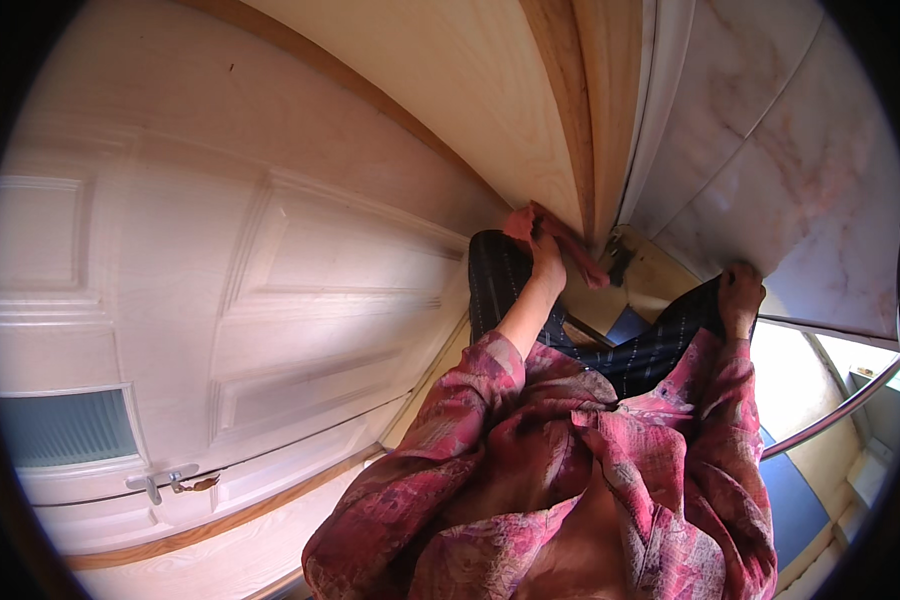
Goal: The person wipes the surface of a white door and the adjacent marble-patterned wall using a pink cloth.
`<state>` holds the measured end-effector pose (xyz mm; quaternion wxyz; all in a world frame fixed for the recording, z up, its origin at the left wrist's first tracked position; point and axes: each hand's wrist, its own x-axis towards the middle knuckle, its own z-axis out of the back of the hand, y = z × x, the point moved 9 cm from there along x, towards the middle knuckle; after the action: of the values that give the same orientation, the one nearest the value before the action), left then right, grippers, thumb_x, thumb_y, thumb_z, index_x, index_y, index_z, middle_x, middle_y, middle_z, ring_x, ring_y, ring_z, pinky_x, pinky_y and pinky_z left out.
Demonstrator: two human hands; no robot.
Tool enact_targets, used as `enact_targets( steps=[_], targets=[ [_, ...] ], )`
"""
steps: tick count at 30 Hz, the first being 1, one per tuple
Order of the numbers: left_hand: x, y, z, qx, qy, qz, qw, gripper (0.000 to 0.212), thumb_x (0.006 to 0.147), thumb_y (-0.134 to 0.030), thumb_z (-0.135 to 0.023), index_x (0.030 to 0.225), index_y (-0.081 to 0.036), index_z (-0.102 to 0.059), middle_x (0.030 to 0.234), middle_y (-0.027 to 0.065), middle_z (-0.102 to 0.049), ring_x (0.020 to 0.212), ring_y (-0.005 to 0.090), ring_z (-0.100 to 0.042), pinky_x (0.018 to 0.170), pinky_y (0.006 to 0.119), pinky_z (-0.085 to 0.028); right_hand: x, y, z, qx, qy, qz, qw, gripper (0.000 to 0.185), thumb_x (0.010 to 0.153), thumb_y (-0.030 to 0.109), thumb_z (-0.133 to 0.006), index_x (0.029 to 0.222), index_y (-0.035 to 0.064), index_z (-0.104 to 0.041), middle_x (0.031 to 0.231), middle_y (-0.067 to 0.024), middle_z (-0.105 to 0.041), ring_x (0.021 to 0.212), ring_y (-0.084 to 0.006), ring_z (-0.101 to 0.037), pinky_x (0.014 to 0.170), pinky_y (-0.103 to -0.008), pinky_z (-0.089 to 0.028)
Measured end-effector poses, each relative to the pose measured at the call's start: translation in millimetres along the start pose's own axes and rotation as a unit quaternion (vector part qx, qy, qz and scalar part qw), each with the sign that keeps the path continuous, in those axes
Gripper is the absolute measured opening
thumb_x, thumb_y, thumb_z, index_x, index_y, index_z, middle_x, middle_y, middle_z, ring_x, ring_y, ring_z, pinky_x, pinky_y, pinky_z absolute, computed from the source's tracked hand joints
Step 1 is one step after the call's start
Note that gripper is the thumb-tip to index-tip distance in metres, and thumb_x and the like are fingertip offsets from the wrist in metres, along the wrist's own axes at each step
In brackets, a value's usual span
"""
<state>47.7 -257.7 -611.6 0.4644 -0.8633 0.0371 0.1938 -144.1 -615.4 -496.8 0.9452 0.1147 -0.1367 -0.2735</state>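
My left hand [546, 259] is closed on a reddish-pink cloth [576, 253], which hangs past both sides of my fingers near the foot of the light wood panel [495, 97]. My right hand [740, 289] rests with curled fingers on my knee in dark patterned trousers [664, 330], beside the lower part of the marbled tile wall [810, 187]. I cannot see anything in it. A small dark object [619, 259], too unclear to name, is on the floor in the corner beyond the cloth.
A white panelled door [330, 300] with a metal handle [154, 480] and a ribbed glass pane [67, 427] stands on the left. Wooden trim [570, 97] runs down to the corner. A curved metal tube [840, 412] is at the right, above blue and beige floor tiles [787, 502].
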Motion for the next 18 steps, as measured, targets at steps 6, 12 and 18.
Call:
enact_targets(
  steps=[6,12,18],
  targets=[
    [-82,0,-41,0.005,0.02,0.121,0.992,0.028,0.091,-0.026,-0.04,0.115,-0.013,-0.042,0.118,0.0021,-0.045,0.111,0.0157,-0.041,0.098,0.031,-0.031,-1,-7,-3,0.002,-0.003,-0.002,1.0,0.011,0.076,0.016,-0.059,0.084,0.0089,-0.06,0.092,-0.0068,-0.059,0.095,-0.028,-0.052,0.076,-0.0423,-0.041],
    [-80,9,-37,-0.068,0.012,0.124,0.99,0.014,0.087,-0.019,-0.043,0.097,-0.013,-0.05,0.093,0.0005,-0.053,0.092,0.0154,-0.05,0.087,0.029,-0.038,0,-5,-5,0.011,-0.009,-0.001,1.0,0.012,0.076,0.016,-0.058,0.085,0.0086,-0.06,0.092,-0.0082,-0.059,0.095,-0.0286,-0.052,0.077,-0.0426,-0.041],
    [-78,1,-45,-0.061,-0.035,0.112,0.991,0.017,0.077,-0.003,-0.044,0.088,-0.015,-0.049,0.079,0.0008,-0.053,0.078,0.0141,-0.051,0.072,0.028,-0.043,-2,-14,-8,0.001,-0.001,-0.016,1.0,0.012,0.075,0.017,-0.059,0.084,0.0084,-0.061,0.093,-0.0084,-0.06,0.095,-0.0284,-0.052,0.078,-0.0427,-0.04]
  ],
)
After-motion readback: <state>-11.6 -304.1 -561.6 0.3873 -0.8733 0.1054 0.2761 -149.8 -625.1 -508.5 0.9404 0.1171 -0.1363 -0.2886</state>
